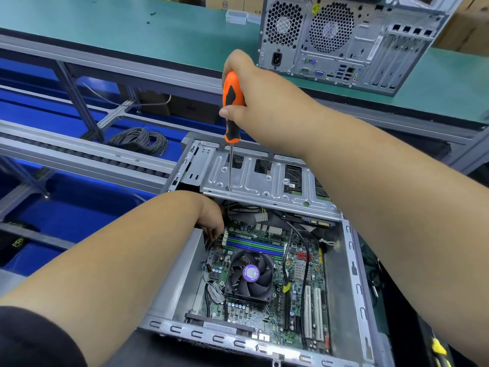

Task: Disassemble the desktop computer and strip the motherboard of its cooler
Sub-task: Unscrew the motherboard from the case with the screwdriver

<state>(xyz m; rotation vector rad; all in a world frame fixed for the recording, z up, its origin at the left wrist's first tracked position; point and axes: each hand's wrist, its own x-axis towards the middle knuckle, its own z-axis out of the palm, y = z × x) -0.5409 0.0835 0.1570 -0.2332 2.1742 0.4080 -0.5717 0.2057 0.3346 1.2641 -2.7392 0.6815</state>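
Note:
An open desktop case lies flat in front of me. Its green motherboard carries a black cooler fan with a purple label. My right hand grips an orange-and-black screwdriver held upright. The shaft passes down through the metal drive cage at the case's far end. My left hand reaches inside the case under the cage's left corner, its fingers curled down by the board's edge. What those fingers touch is hidden.
A second computer tower stands on the green bench at the back right. A coil of grey cable lies on the blue floor to the left, beside a roller conveyor rail. Black cables cross the motherboard.

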